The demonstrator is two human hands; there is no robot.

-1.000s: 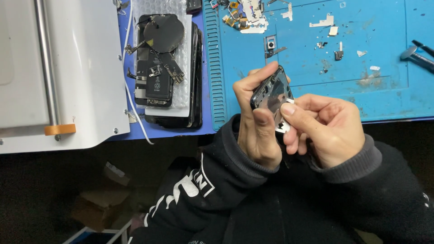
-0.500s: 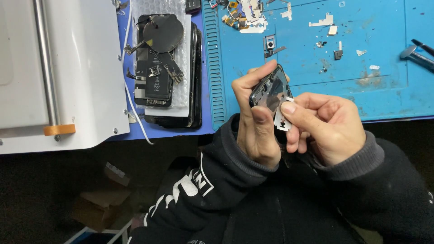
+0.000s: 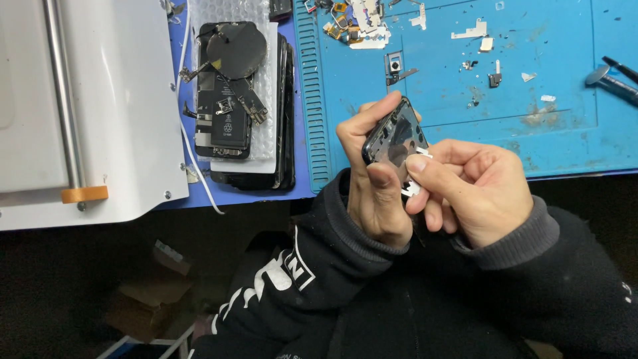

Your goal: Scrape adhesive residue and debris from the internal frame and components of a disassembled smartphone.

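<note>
Nearest the body, both hands work just off the front edge of the blue mat (image 3: 565, 133), above the dark lap. The left hand (image 3: 372, 179) is curled shut round a dark phone housing (image 3: 393, 141), thumb pressed on its near face and fingers wrapped behind, holding it tilted w/ the inside facing up. The right hand (image 3: 475, 189) is mostly closed, forefinger and thumb pinched at the housing's lower right edge, where a small white strip (image 3: 413, 189) shows; I can't tell for sure whether it's gripped or only touched. Judging from this, the step is picking or peeling a thin piece at that edge, so it pays to keep the left grip firm but off the frame's thin sides, pull low and slow along the edge rather than straight up (thin strips tear easily), and keep the housing over the mat so a dropped bit doesn't vanish into the lap. Further out, at the mat's left edge, a stack of dark phone bodies (image 3: 284, 119) lies under bubble wrap carrying a battery and round coil assy (image 3: 229, 86). Left of that sits a white machine (image 3: 113, 100). Toward the mat's far edge lie loose metal brackets (image 3: 362, 20), and by the right edge a dark-handled tool (image 3: 608, 76).
</note>
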